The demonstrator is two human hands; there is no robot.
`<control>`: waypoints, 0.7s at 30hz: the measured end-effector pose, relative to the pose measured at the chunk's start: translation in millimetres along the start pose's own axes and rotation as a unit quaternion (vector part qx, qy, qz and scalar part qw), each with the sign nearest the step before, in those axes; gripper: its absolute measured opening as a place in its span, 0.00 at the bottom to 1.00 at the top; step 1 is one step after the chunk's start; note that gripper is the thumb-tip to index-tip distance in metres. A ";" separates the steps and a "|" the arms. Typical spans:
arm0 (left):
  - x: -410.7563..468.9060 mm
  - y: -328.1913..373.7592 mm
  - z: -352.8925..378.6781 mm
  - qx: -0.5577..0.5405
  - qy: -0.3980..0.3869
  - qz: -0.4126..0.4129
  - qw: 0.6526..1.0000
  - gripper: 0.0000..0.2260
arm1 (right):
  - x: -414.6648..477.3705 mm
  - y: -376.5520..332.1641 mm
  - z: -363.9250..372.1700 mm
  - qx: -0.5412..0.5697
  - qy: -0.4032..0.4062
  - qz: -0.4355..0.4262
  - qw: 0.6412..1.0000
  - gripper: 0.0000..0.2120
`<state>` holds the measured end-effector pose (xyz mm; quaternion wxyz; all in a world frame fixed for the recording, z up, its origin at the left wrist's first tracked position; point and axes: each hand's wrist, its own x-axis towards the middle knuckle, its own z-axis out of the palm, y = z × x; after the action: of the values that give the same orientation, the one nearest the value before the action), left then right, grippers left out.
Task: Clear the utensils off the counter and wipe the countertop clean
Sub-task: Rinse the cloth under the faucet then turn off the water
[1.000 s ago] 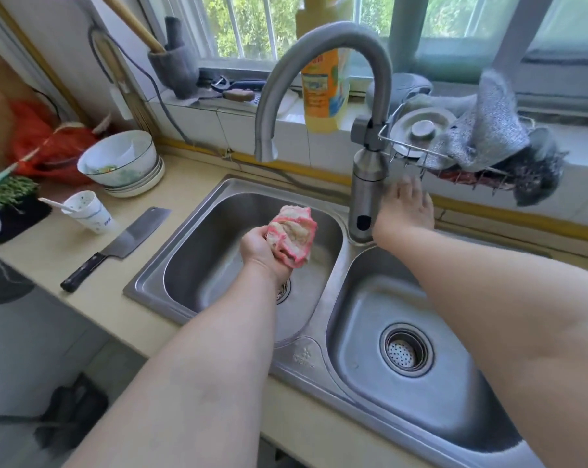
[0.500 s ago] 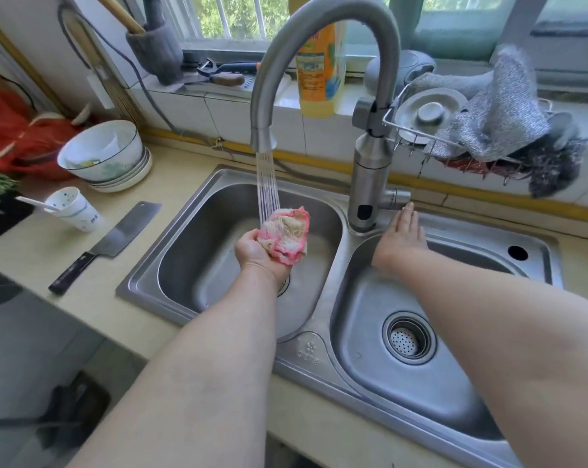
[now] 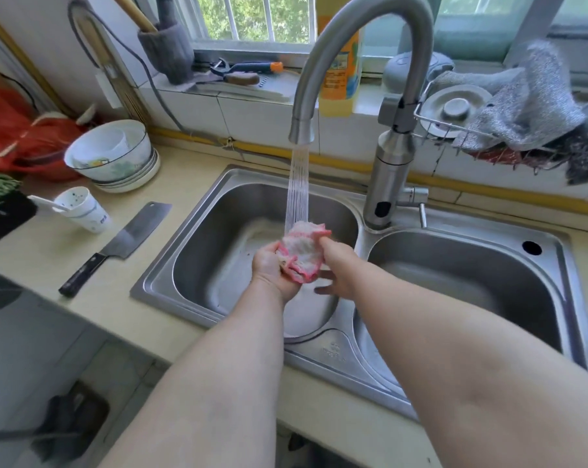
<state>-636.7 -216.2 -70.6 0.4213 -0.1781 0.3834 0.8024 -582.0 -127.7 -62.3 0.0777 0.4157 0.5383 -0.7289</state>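
Note:
A pink-edged white cloth (image 3: 302, 253) is bunched under the running water from the steel faucet (image 3: 360, 38), over the left sink basin (image 3: 218, 265). My left hand (image 3: 269, 270) grips the cloth from the left. My right hand (image 3: 336, 268) pinches its right side, fingers partly spread below. On the beige countertop (image 3: 83, 319) to the left lie a cleaver (image 3: 117, 244) with a black handle, a white cup (image 3: 83, 211) with a spoon in it, and a stack of bowls (image 3: 113, 157) on plates.
The right sink basin (image 3: 471, 285) lies beside my right forearm. A wire rack (image 3: 461, 126) hangs on the faucet with a metal lid and grey rags (image 3: 529, 99). A yellow soap bottle (image 3: 340, 72) and tools stand on the window ledge. Red bag (image 3: 19, 130) at far left.
Water started running after my right hand worked the faucet handle. That hand then left the handle and came to the cloth, which both hands now hold under the stream.

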 end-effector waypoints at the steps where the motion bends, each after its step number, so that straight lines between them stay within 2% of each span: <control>1: -0.5 2.8 1.8 0.031 -0.003 -0.011 0.999 0.20 | -1.1 -1.6 4.4 0.052 -0.026 0.032 0.998 0.13; 3: 6.5 8.0 -2.9 0.080 0.021 -0.028 0.996 0.23 | 1.4 -2.2 10.5 0.113 -0.035 0.042 0.992 0.11; 5: 17.5 13.5 -12.6 0.126 0.069 -0.032 0.989 0.24 | 4.4 -2.9 13.4 0.168 -0.010 0.032 0.985 0.11; 9: 21.6 14.7 -25.6 0.209 0.116 -0.018 0.971 0.10 | 16.2 -4.1 11.7 0.247 0.027 0.034 0.968 0.13; 11: 20.7 15.6 -25.5 0.217 0.088 0.005 0.972 0.06 | 25.3 -3.6 10.9 0.254 0.028 0.052 0.966 0.22; 14: 13.0 17.3 -22.0 0.251 0.015 0.003 0.968 0.09 | 30.5 -5.0 13.8 0.207 -0.010 0.114 0.972 0.35; 15: 9.4 16.7 -20.7 0.278 -0.008 -0.011 0.961 0.08 | 32.1 -5.0 14.5 0.192 -0.022 0.129 0.973 0.36; 16: 7.0 17.1 -20.6 0.310 -0.018 -0.020 0.950 0.06 | 32.8 -5.1 16.3 0.179 -0.024 0.128 0.975 0.32; 17: 4.4 17.1 -19.7 0.333 -0.015 -0.013 0.943 0.04 | 33.4 -4.3 18.1 0.179 -0.017 0.114 0.977 0.25; 18: 6.7 17.1 -22.0 0.351 0.012 0.010 0.936 0.07 | 34.8 -3.2 20.8 0.200 -0.010 0.096 0.975 0.19; 19: 10.6 17.3 -25.1 0.365 0.049 0.034 0.929 0.11 | 37.5 -1.6 22.8 0.229 -0.001 0.081 0.970 0.17; 21: 13.4 17.6 -28.0 0.376 0.090 0.057 0.921 0.11 | 41.3 1.2 25.0 0.286 0.001 0.068 0.956 0.18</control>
<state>-659.9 -236.5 -88.6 0.3744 -0.0564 0.7027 0.6024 -621.0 -135.6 -89.7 0.0045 0.4572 0.2779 -0.8448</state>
